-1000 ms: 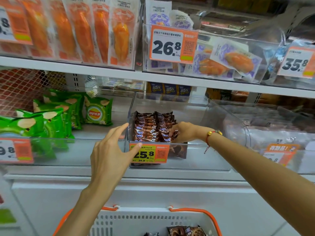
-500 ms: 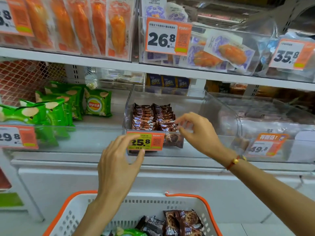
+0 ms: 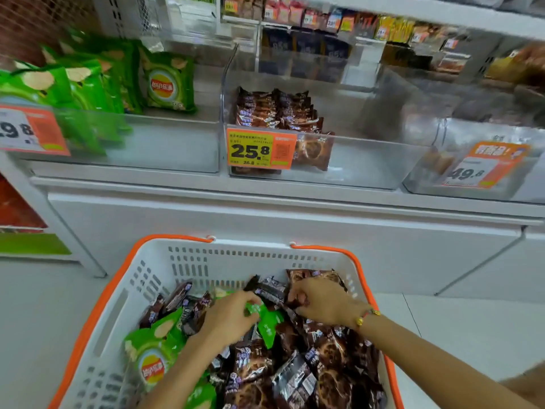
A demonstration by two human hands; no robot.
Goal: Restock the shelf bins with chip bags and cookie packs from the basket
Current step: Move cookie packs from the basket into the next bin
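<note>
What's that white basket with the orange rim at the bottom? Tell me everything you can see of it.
The shopping basket is white plastic with slotted walls, an orange rim and orange handles folded down along its edge. It sits on the pale floor below the shelf bins, upright, its near end cut off by the picture. Inside lies a jumbled heap of brown cookie packs and green chip bags. The left hand and right hand both reach into the heap.

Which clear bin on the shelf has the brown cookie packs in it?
The middle bin, with the 25.8 tag. The left bin holds green chip bags.
</note>
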